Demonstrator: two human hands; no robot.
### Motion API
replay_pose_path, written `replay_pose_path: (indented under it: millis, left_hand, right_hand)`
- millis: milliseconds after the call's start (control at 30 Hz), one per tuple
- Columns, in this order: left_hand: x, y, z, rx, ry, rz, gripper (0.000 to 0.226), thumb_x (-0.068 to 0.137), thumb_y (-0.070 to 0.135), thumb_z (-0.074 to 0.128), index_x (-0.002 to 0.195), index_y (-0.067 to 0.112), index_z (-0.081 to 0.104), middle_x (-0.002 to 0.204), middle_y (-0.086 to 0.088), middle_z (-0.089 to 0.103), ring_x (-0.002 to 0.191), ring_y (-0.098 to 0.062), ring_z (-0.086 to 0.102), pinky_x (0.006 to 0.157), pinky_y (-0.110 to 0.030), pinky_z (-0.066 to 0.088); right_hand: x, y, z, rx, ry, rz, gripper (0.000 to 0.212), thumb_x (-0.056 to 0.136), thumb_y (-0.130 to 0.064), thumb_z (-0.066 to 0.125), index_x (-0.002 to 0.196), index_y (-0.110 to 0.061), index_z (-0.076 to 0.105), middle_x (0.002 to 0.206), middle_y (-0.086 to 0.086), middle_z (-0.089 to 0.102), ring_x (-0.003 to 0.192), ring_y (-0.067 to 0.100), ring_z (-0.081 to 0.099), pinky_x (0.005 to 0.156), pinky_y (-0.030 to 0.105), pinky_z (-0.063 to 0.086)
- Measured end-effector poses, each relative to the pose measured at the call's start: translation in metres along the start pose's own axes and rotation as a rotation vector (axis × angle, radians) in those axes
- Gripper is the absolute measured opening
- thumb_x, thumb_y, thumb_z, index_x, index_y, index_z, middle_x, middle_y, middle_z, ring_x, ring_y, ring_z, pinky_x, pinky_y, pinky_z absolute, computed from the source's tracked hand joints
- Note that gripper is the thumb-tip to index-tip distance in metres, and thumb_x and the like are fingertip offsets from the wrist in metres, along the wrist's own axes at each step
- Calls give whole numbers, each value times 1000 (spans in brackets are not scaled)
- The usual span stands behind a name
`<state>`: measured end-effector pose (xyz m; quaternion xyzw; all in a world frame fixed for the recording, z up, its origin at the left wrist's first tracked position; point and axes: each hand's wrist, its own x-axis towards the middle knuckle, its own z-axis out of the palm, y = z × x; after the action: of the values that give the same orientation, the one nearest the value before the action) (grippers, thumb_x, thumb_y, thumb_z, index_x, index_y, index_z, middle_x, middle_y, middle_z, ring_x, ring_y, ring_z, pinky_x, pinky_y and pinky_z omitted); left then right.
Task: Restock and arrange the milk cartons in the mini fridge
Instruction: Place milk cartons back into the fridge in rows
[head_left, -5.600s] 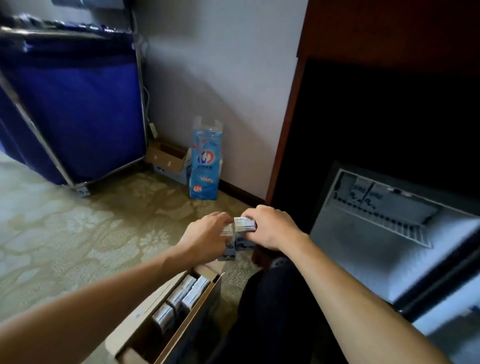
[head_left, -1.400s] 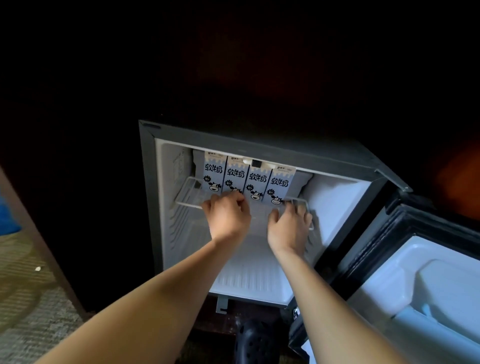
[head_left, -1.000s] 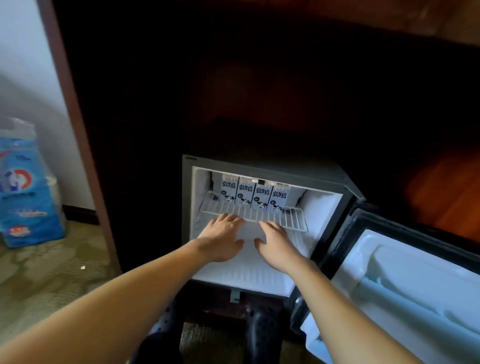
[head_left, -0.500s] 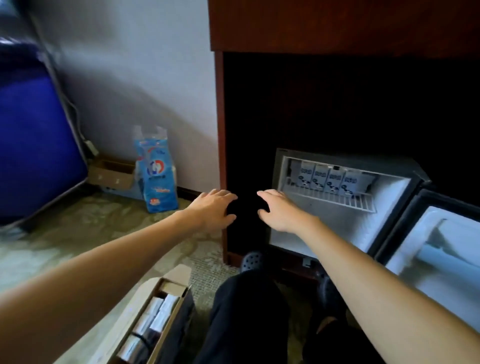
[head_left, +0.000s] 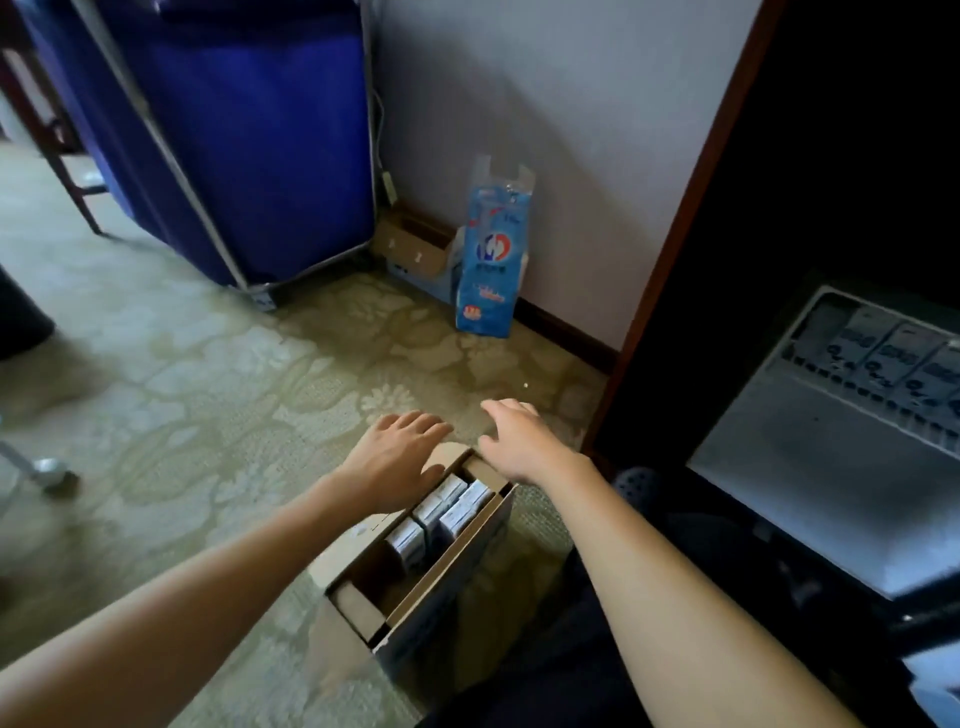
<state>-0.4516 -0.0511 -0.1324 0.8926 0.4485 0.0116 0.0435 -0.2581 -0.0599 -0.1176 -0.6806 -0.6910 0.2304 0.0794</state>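
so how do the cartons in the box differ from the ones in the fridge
The cartons in the box sit bunched in the cardboard box on the carpet, only tops showing; the cartons in the fridge stand in one row on the wire shelf, printed fronts facing out. Both lots stand upright.

"What's the floor like over there?"

"Pale green carpet (head_left: 208, 389) with a flower pattern. An open cardboard box (head_left: 447, 608) stands on it, near the dark cabinet (head_left: 831, 156), with milk cartons (head_left: 441, 512) packed upright in its far end."

"And along the wall?"

"A blue cart (head_left: 249, 130) on a metal frame, a smaller open box (head_left: 413, 244) just beside it, then a tall blue packet (head_left: 491, 260) standing upright against the skirting."

"Anything in the mini fridge (head_left: 810, 467)?"

"A wire shelf (head_left: 883, 410), with a row of cartons (head_left: 893, 358) standing on it. They're too blurred to count."
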Motion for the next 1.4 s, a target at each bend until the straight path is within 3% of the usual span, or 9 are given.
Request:
replay_pose_path:
  millis: [200,400,500,800,867,1000,1200,1400]
  left_hand:
    - [-32,-19,65,-118,-57,-136,53,98,43,47,148,26,40,151,5,44,140,-17,37,116,-41,29]
    - [-51,-27,125,-180,-124,-259,45,98,48,45,138,27,48,132,3,55,123,-19,49,105,-38,38]
    - [-55,-24,148,-202,-178,-337,41,100,47,43,133,25,52,129,0,54,122,-22,48,102,-38,36]
    - [-54,-10,197,-65,-178,-421,68,95,47,46,151,11,32,137,-7,46,122,-29,42,97,-45,31]
    - [-52,-6,204,-92,-115,-482,65,92,46,52,145,11,41,131,-7,51,117,-29,46,93,-47,31]
    - [-49,-6,213,-176,48,-567,36,88,41,56,119,23,56,106,4,57,103,-23,51,87,-44,34]
    - [-40,-3,210,-90,-32,-564,20,86,39,54,94,22,60,95,3,59,100,-25,49,86,-44,32]
    - [-49,-12,207,-121,-40,-527,16,80,35,60,92,25,64,84,5,63,91,-22,51,82,-38,28]
  right_hand:
    - [17,-9,77,-47,-154,6,48,98,-22,46,145,-12,43,147,10,46,136,30,38,112,45,35]
    - [30,0,125,-124,-258,33,51,98,-21,50,148,-12,42,152,9,43,140,30,36,115,47,33]
    - [38,2,146,-173,-296,11,52,97,-20,50,148,-14,42,151,6,44,139,29,36,114,46,34]
    - [59,3,189,-225,-220,-17,50,94,-18,60,142,-14,46,146,6,42,138,28,35,112,43,37]
    - [60,5,194,-243,-192,-23,48,94,-15,62,139,-13,47,144,5,42,136,29,35,110,42,39]
    - [58,8,201,-298,-135,-89,39,93,-3,59,130,-11,48,136,6,42,128,31,39,103,41,44]
    - [60,5,202,-378,-146,-112,52,89,2,58,135,-19,46,138,12,37,128,34,37,106,43,40]
    - [67,6,195,-486,-145,-144,48,88,-2,60,130,-22,53,140,12,37,133,35,30,110,45,36]
